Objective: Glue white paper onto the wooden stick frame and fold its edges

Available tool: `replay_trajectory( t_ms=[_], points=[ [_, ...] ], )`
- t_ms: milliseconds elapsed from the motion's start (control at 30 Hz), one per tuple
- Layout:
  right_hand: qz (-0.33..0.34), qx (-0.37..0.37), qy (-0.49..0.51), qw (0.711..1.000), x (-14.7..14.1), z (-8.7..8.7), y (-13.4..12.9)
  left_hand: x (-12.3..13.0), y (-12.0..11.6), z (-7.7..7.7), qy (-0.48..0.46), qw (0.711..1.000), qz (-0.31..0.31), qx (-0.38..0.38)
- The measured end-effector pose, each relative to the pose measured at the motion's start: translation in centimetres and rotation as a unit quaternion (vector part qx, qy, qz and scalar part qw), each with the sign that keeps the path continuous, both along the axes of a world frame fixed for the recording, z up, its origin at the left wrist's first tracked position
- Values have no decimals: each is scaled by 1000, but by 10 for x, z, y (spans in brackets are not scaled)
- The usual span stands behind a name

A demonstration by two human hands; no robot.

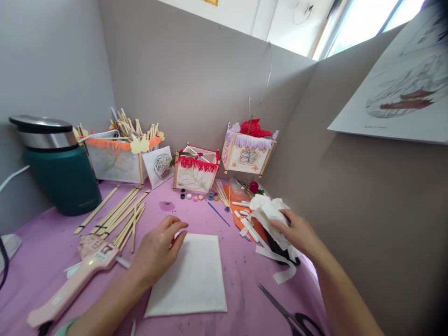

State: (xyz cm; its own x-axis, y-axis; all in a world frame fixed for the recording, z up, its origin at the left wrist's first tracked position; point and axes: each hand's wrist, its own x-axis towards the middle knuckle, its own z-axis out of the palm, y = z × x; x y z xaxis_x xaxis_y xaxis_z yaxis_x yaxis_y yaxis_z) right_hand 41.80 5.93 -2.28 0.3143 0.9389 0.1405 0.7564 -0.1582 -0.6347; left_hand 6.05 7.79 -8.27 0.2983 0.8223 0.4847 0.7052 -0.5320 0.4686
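Observation:
A flat white square panel [191,277] lies on the purple tabletop. My left hand [159,249] hovers at its upper left corner, fingers bent and apart, holding nothing. At the right, my right hand [294,228] is closed on crumpled white tissue [271,212], above a pile of white strips and scraps. A white strip [280,263] curls on the table below that hand. Black scissors [290,310] rest near the front edge, right of the panel. Left of my left hand lies a pink glue gun [80,280] with a green light on.
Wooden sticks [119,212] lie at the left, near a green tumbler [59,172]. Decorated box lanterns [196,175] line the back wall, with small paint pots [195,198] and a blue brush [217,213] before them. A drawing [399,88] hangs at the right.

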Motion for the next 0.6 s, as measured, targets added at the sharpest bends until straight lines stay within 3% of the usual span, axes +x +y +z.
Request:
replay_trajectory(
  t_ms=[100,233,300,433,600],
  points=[
    [91,-54,150,983,-25,1,-19,12,-11,12,-24,997,-76,-21],
    [205,-101,355,906,-55,-7,-42,28,-28,37,-80,972,-219,-15],
    [236,-119,416,870,-66,-15,-49,34,-33,48,-118,958,-260,5],
    [275,-128,486,820,-78,-34,-55,40,-35,61,-165,945,-284,-8],
    [339,-161,507,776,-84,-46,-58,45,-28,65,-180,925,-307,-134]
  ],
)
